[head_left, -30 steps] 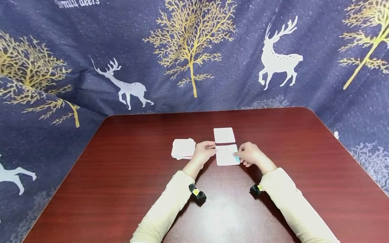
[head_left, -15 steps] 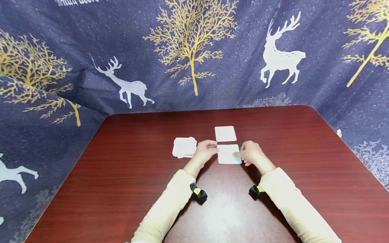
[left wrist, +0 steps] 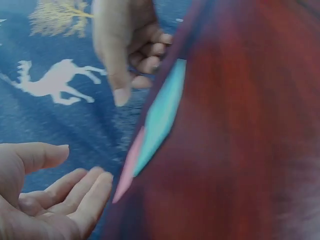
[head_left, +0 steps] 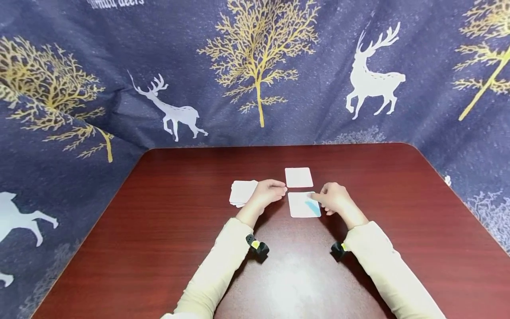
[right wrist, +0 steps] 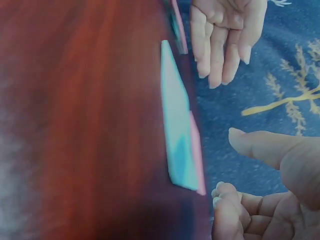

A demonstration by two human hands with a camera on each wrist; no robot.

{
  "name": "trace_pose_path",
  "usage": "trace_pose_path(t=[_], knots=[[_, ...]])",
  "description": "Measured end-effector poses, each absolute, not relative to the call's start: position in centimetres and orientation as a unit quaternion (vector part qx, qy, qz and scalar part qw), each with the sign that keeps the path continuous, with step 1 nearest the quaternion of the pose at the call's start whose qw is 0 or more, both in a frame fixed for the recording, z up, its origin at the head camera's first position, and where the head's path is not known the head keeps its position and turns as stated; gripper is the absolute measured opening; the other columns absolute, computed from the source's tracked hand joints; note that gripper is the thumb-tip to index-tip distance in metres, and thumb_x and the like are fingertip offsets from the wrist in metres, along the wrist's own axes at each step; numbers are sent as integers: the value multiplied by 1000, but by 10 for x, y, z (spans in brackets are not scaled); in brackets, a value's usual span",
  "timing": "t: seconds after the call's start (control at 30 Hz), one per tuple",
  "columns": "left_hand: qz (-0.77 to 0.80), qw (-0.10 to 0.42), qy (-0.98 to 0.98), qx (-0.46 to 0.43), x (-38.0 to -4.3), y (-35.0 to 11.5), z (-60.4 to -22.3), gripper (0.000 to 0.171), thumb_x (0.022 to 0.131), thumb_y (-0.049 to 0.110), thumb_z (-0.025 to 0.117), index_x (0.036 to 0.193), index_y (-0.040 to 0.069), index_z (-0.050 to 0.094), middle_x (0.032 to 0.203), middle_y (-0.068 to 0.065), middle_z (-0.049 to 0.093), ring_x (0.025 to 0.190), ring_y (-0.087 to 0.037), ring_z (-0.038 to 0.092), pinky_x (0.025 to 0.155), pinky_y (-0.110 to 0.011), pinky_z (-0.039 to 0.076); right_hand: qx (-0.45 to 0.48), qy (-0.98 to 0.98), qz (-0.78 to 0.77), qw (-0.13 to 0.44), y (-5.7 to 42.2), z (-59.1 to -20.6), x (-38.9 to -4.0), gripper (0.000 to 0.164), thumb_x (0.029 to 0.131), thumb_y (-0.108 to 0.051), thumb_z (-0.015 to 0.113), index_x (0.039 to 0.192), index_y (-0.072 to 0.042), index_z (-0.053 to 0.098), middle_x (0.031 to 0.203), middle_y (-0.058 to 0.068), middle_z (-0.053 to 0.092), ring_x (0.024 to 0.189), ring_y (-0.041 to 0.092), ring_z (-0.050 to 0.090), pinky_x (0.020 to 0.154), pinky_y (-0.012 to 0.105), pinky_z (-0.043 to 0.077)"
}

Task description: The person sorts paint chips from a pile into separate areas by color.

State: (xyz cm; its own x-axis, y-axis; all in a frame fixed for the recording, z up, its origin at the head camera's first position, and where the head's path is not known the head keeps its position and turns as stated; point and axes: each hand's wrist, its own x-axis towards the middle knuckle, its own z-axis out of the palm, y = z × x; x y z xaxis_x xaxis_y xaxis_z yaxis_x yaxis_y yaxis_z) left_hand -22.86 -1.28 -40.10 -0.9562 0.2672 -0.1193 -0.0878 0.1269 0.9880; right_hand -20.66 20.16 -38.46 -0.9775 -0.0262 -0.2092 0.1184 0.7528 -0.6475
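Observation:
Two white square cards lie one behind the other in the head view, the far card (head_left: 299, 177) and the near card (head_left: 303, 206). A light-blue patch shows on the near card's right part. In the wrist views the near card (left wrist: 162, 117) looks cyan and the far card (left wrist: 129, 167) pink. My left hand (head_left: 268, 193) hovers left of the near card, its fingers extended and holding nothing. My right hand (head_left: 336, 198) is at the near card's right side. Its thumb, apart from the loosely bent fingers in the right wrist view, overlaps the card in the head view.
A loose stack of white cards (head_left: 241, 192) lies on the left, partly hidden by the left hand. The dark red table (head_left: 179, 239) carries everything. A blue cloth (head_left: 223, 128) with deer and trees hangs behind its far edge.
My left hand has drawn away leftward from the near card's left edge. My right thumb has come off the card's right edge. Both cards keep their arrangement; the head view shifted slightly.

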Motion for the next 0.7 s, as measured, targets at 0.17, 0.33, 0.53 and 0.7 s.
trace_pose_path(t=[0.17, 0.33, 0.53, 0.7], knots=[[674, 121, 725, 68, -231, -33, -382, 28, 89, 5, 60, 112, -10, 60, 112, -25, 64, 111, -40, 60, 92, -35, 52, 18, 927, -366, 84, 190, -371, -207, 40, 87, -36, 66, 86, 2, 54, 70, 12, 60, 54, 17, 61, 53, 31, 57], [646, 71, 757, 65, -233, -52, -364, 24, 89, 6, 60, 109, -7, 62, 109, -25, 65, 107, -40, 61, 90, -36, 54, 9, 932, -357, 63, 172, -361, -213, 43, 86, -41, 65, 88, 1, 55, 71, 10, 60, 57, 21, 66, 56, 31, 57], [618, 34, 784, 47, -237, -70, -351, 22, 89, 9, 63, 108, -4, 64, 108, -23, 67, 100, -36, 64, 88, -37, 54, 0, 931, -361, 48, 146, -354, -223, 37, 89, -38, 62, 85, -1, 59, 69, 13, 67, 58, 20, 68, 58, 28, 54], [604, 13, 796, 28, -237, -83, -347, 24, 88, 9, 63, 108, -4, 65, 109, -21, 67, 102, -34, 64, 87, -37, 54, -1, 924, -381, 37, 123, -353, -230, 36, 88, -36, 62, 84, 0, 65, 80, 15, 71, 62, 20, 69, 59, 25, 53]])
